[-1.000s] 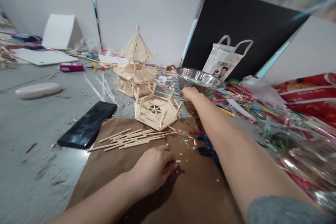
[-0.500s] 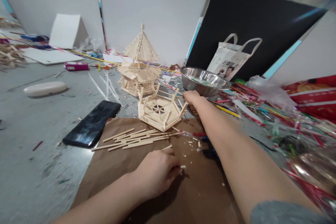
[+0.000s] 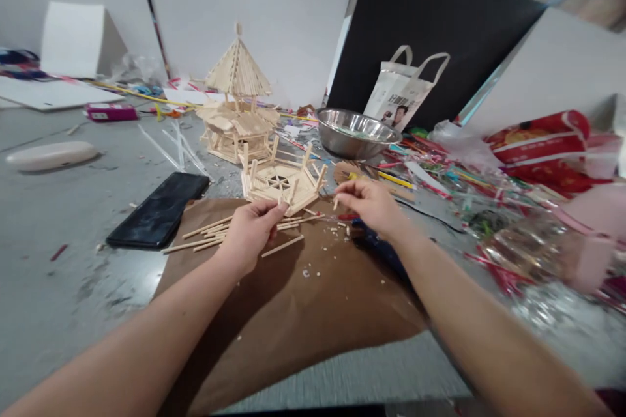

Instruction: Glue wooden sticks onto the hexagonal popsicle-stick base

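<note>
My left hand (image 3: pixel 252 228) is closed in a pinch at the near rim of the hexagonal stick base (image 3: pixel 261 190), which has short upright posts. A small pale stick piece shows at its fingertips. To the right, my right hand (image 3: pixel 374 208) pinches a short wooden stick (image 3: pixel 336 203), held apart from the base. Loose wooden sticks (image 3: pixel 208 232) lie under and beside my left hand on the brown sheet (image 3: pixel 274 326). A dark blue tool (image 3: pixel 379 249) lies partly hidden beneath my right forearm. Behind the base stands a stick pavilion (image 3: pixel 238 81) with a pointed roof.
A black phone (image 3: pixel 159 210) lies left of the sheet. At the back stand a steel bowl (image 3: pixel 359 140) and a white tote bag (image 3: pixel 398 94). Plastic strips and scraps (image 3: pixel 440 172) clutter the right side. A white oblong case (image 3: pixel 53 155) rests far left.
My right hand has come back from beside the bowl and now holds a short stick. My left hand has moved forward and left to the base. The view has shifted right.
</note>
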`<move>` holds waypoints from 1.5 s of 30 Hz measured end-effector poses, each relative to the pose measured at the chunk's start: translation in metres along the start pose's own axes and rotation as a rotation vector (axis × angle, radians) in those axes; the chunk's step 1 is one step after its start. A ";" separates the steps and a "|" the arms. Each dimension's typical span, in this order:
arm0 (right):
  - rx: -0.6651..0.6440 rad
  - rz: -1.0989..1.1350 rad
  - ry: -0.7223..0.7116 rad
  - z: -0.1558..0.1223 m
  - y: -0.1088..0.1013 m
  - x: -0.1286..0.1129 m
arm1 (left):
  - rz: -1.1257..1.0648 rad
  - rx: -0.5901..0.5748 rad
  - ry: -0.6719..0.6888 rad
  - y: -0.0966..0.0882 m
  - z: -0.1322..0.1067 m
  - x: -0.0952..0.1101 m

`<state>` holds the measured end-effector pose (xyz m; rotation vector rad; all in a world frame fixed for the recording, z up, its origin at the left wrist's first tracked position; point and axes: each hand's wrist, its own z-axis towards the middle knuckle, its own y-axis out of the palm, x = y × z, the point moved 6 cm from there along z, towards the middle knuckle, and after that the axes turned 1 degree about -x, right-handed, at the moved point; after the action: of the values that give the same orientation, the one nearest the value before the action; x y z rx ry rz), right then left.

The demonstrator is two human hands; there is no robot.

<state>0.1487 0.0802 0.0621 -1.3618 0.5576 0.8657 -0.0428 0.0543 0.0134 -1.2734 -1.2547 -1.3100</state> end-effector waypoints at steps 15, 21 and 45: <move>-0.179 0.790 0.358 -0.052 0.060 0.013 | 0.029 -0.409 -0.267 0.043 -0.026 -0.012; -0.166 0.807 0.329 -0.051 0.058 0.015 | 0.032 -0.381 -0.264 0.039 -0.023 -0.015; -0.154 0.726 0.157 -0.051 0.059 0.003 | -0.124 -0.630 -0.379 0.047 -0.030 -0.018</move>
<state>0.1098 0.0298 0.0165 -1.3846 1.1661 1.4098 0.0022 0.0198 0.0002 -1.9835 -1.2271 -1.6845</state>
